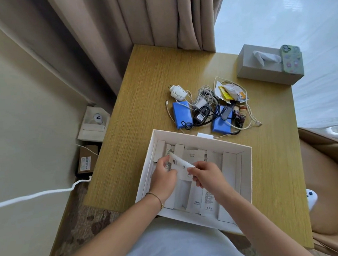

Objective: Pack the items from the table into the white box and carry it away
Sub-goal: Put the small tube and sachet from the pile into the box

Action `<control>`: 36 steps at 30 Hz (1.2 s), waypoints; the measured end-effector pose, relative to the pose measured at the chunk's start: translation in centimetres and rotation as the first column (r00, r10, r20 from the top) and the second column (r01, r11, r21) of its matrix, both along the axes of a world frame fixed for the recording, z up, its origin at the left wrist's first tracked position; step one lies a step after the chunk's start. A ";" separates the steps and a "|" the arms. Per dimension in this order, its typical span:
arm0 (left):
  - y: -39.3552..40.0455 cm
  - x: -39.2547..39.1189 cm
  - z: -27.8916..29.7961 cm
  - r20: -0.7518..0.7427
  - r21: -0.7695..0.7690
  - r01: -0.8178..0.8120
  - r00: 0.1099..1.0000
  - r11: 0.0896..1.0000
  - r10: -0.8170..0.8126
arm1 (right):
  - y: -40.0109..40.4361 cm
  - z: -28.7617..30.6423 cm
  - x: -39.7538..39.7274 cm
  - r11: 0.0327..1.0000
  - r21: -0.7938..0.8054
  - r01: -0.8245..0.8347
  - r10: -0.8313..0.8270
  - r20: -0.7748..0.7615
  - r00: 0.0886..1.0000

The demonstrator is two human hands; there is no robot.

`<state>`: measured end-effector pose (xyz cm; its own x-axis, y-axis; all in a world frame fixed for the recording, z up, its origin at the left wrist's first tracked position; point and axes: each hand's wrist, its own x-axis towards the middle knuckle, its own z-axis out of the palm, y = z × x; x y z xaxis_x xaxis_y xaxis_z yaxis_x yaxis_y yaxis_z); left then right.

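The open white box (246,174) lies on the wooden table (145,101) at its near edge, filled with several small white cartons. Both hands are inside it. My left hand (165,177) and my right hand (207,175) each grip one end of a slim white carton (182,161) held tilted above the others. Beyond the box lies a pile of loose items: a white plug adapter (177,91), two blue packs (182,114), tangled white and black cables (204,104), a black charger, crumpled sachets (231,93) and small bottles (240,112).
A grey tissue box (260,70) with a green phone (291,60) on it stands at the table's far right corner. Curtains hang behind. Cardboard boxes (87,158) and a white cord (38,195) lie on the floor at left. A tan chair (330,186) is at right.
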<state>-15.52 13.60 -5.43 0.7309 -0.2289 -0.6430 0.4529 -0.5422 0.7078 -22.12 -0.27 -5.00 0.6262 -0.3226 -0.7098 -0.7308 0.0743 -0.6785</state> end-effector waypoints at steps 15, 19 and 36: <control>1.5 -0.5 1.3 -0.219 -0.077 -0.029 0.976 0.997 0.012 | 2.3 -3.0 7.8 0.989 -0.089 0.117 -0.117 0.006 0.993; 1.4 -0.2 1.3 -0.214 -0.084 -0.021 0.977 0.996 0.003 | 2.4 -3.1 7.4 0.991 0.014 0.134 -0.135 0.076 0.988; -1.5 4.2 7.1 0.446 -0.126 0.377 0.848 0.918 -0.287 | -3.8 8.3 5.5 0.934 -0.354 0.054 0.083 0.361 0.929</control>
<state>-11.34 12.12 1.63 0.7732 -0.5966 -0.2151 -0.0843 -0.4328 0.8975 -16.58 -4.04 3.25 0.8242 -0.4968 -0.2719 -0.4262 -0.2279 -0.8755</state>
